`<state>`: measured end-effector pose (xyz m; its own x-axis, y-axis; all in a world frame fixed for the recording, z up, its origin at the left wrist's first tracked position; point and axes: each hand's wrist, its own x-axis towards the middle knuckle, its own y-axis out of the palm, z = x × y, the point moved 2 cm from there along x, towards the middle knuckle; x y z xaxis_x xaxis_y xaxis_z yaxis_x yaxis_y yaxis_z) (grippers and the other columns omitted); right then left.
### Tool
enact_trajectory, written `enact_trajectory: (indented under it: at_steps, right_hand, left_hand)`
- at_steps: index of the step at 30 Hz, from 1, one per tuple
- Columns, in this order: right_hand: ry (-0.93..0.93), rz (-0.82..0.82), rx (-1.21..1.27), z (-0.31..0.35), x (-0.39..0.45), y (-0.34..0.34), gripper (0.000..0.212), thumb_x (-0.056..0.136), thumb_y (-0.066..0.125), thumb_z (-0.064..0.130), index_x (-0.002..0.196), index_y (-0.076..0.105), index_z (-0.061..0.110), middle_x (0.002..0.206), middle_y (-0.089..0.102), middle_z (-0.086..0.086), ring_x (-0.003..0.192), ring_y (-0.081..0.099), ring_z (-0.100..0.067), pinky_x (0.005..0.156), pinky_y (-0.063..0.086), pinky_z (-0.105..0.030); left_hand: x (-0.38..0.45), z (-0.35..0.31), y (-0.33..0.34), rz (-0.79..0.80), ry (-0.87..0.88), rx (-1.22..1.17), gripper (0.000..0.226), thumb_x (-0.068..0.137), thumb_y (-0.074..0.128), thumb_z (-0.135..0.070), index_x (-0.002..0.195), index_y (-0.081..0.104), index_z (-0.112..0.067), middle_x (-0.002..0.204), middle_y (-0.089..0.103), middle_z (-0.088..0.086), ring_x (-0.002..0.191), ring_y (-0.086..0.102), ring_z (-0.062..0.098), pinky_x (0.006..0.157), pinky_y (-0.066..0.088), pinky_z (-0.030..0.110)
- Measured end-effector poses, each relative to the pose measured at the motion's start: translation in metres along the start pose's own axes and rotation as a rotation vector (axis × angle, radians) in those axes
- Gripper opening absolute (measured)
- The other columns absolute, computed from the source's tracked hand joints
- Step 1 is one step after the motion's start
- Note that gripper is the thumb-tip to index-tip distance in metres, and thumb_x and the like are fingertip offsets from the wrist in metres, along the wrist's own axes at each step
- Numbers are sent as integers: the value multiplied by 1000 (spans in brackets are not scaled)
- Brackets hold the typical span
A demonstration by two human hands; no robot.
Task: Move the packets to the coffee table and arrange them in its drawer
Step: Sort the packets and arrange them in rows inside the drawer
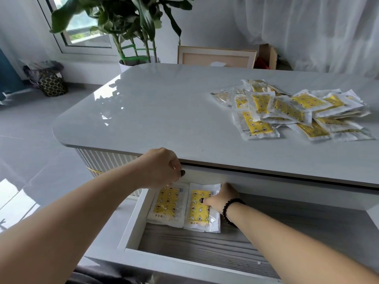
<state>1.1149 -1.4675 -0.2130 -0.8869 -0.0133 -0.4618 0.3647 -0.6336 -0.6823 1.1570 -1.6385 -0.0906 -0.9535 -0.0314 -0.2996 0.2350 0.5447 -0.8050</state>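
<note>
step: arranging packets in the drawer [131, 232] of the coffee table [164, 119]; drawer pulled open, two packets laid flat side by side at its back left corner.
left packet: left packet [167, 203] lies flat against the drawer's left wall, top edge tucked under the left hand.
right packet: right packet [200, 208] lies just beside the first, edges touching or slightly overlapping; yellow star print faces up.
left hand: left hand [162, 169] hovers over the top of the left packet, fingers curled down; fingertips hidden behind the hand, so cannot tell whether it pinches the packet edge or only touches it.
right hand: right hand [220, 198] rests on the right packet, thumb pressed on the yellow face, other fingers curled at the packet's top right edge; reads as a pinch or hold to square it up. Bead bracelet [232, 210] on that wrist.
remaining stock: loose pile of packets [293, 109] sits on the tabletop at the far right, well apart from the drawer; many still to go in.
progress: early, most of the drawer floor is bare wood grain.
next move: likely let go of the right packet, reach up to the pile, take more, and lay them to the right of the placed pair to continue the row.
watch: slick wrappers may slide and skew the row; the tabletop overhang shades the drawer's back edge.
background: potted plant [131, 27] behind the table.
</note>
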Motion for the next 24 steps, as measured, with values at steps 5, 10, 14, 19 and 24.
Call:
enact_trajectory:
  at_steps: [5,10,14,19,24]
  right_hand:
    - [-76,46,-67,1,-7,-18,37,75,69,29,61,37,15,61,40,0,53,42,-13,49,39,-20]
    - [-184,258,-79,11,-55,-73,16,82,64,25,87,64,10,80,61,-5,67,59,-17,63,51,-29]
    - [-250,119,216,22,-72,-147,7,87,64,14,92,63,10,94,72,-11,72,65,-18,65,51,-26]
    - [-326,-478,65,19,-24,-203,30,80,68,20,107,59,14,111,62,-5,92,59,-18,73,48,-28]
    - [-315,-651,-173,12,22,-212,64,78,67,44,131,41,19,136,33,-6,128,35,-25,94,38,-34]
  left_hand:
    - [0,-13,-2,-98,57,-111,11,91,56,-16,85,64,-22,77,73,-8,68,68,1,61,54,16]
    - [-1,-28,0,-151,119,-260,14,91,54,-12,85,65,-19,72,74,-6,65,69,5,69,57,38]
    - [-1,-39,2,-173,155,-397,12,92,54,-10,89,66,-14,72,74,-5,66,71,10,70,56,35]
    - [3,-54,-2,-202,147,-582,12,92,55,-7,88,67,-11,71,74,0,67,72,16,70,57,31]
    - [-1,-71,2,-150,176,-654,12,93,54,-9,94,66,-8,80,74,5,73,72,19,71,55,31]
